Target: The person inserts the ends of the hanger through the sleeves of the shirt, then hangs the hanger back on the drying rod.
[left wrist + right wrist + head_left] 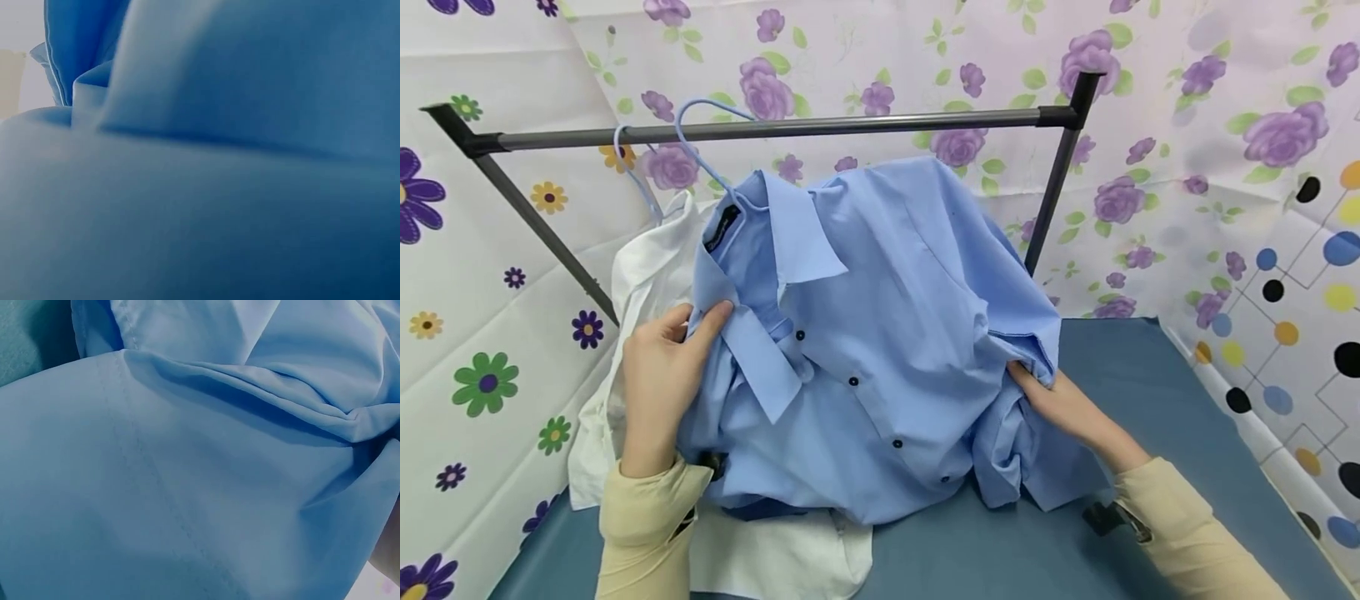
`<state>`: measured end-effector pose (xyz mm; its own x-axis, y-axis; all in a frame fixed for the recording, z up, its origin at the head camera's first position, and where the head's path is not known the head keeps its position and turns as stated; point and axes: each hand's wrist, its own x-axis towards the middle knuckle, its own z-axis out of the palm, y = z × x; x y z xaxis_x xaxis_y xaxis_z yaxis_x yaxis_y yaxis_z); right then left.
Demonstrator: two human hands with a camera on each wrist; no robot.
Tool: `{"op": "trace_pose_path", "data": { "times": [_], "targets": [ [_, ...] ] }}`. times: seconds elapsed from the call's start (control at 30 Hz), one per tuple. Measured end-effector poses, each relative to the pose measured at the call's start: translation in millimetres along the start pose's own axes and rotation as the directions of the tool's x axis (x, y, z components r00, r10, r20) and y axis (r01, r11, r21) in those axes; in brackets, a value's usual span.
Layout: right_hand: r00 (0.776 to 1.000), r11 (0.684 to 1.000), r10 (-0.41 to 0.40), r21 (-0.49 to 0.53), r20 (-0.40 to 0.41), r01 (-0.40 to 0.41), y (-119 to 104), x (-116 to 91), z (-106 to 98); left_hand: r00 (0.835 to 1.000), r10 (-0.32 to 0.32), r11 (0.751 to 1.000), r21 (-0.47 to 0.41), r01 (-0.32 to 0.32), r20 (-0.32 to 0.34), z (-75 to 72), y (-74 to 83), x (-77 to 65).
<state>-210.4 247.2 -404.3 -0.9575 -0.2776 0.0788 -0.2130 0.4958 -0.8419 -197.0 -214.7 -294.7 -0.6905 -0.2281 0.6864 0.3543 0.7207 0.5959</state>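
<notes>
A light-blue button shirt point(880, 333) hangs by a blue hanger point(688, 142), its collar spread and dark buttons running down the front. My left hand point(662, 375) pinches the collar's left side, thumb on the front and fingers partly hidden behind. On the other side, my right hand point(1063, 404) grips the bunched sleeve cloth, its fingertips hidden in the fold. Blue cloth point(219, 212) fills most of the left wrist view. In the right wrist view, a stitched seam runs down the blue fabric point(156, 469), with a sliver of hand at the right edge.
A dark metal rail point(880, 127) with slanted end posts carries the hangers. Behind the blue shirt, a white shirt point(647, 267) hangs from a second hanger point(632, 167), its lower part spreading over the blue-green table point(1120, 358). Patterned curtains point(880, 50) enclose the back and sides.
</notes>
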Motion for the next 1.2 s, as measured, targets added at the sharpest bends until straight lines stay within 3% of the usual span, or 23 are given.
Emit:
{"op": "trace_pose_path", "data": {
  "times": [0.13, 0.3, 0.47, 0.67, 0.87, 0.97, 1.2],
  "targets": [
    [1.0, 0.999, -0.003, -0.045, -0.031, 0.002, 0.2, 2.7, 1.7, 1.0, -0.007, 0.999, 0.047, 0.006, 0.01, 1.7, -3.9, 10.5],
    [0.998, 0.997, -0.06, -0.047, -0.012, 0.06, 4.1, 6.0, 4.2, 1.0, -0.022, 0.995, 0.093, 0.021, 0.01, 1.4, -10.8, 17.9],
    [0.995, 0.992, -0.096, -0.08, -0.01, 0.095, 10.6, 8.5, 5.8, 0.997, -0.06, 0.993, 0.104, 0.054, 0.051, -0.8, -17.7, 22.3],
    [0.993, 0.986, -0.12, -0.122, -0.017, 0.117, 10.9, 10.6, 3.7, 0.993, -0.105, 0.986, 0.139, 0.096, 0.059, -7.8, -26.7, 25.9],
    [0.988, 0.986, -0.154, -0.071, -0.016, 0.152, 8.5, 11.9, 1.4, 0.988, -0.153, 0.969, 0.201, 0.142, 0.037, -19.9, -38.5, 30.5],
    [0.989, 0.987, -0.147, -0.069, -0.006, 0.146, 10.4, 12.9, 3.4, 0.988, -0.154, 0.965, 0.217, 0.146, 0.024, -25.6, -44.9, 32.4],
    [0.995, 0.976, -0.088, -0.193, 0.053, 0.096, 25.2, 12.8, 16.5, 0.988, -0.155, 0.961, 0.228, 0.153, -0.008, -36.8, -61.3, 36.7]
  ]
}}
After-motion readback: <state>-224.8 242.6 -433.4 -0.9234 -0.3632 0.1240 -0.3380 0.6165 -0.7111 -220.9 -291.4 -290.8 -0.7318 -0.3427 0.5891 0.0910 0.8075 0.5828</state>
